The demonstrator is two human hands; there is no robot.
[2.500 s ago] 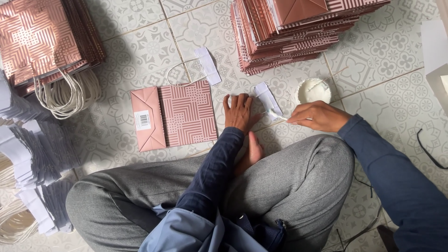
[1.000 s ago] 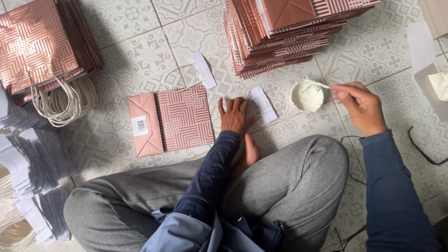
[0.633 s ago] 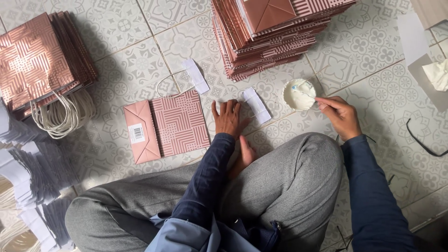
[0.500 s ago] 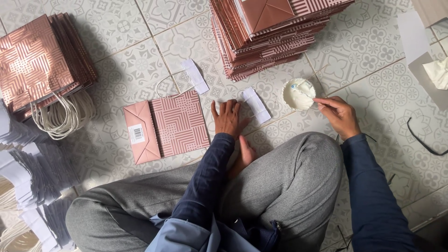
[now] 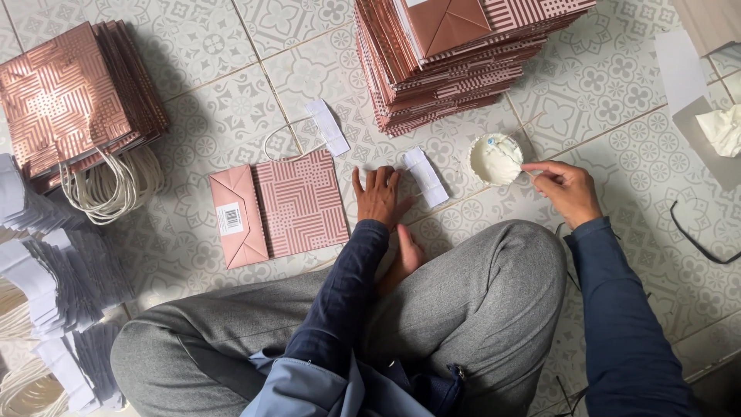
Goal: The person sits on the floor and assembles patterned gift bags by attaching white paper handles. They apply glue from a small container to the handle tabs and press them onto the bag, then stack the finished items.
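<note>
Head view: a tall bag stack (image 5: 463, 62) tops the patterned floor (image 5: 617, 100); a flat pink paper bag (image 5: 282, 205), light and easily creased, likely best lifted by an edge, lies beside the left hand (image 5: 380, 197), spread flat, empty. Right hand (image 5: 567, 189) pinches a thin stick at the white glue pot (image 5: 495, 158).

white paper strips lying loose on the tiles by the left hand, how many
2: one white strip lies above the flat pink bag; the other strip lies just right of the left hand. More may be hidden under it.
</note>
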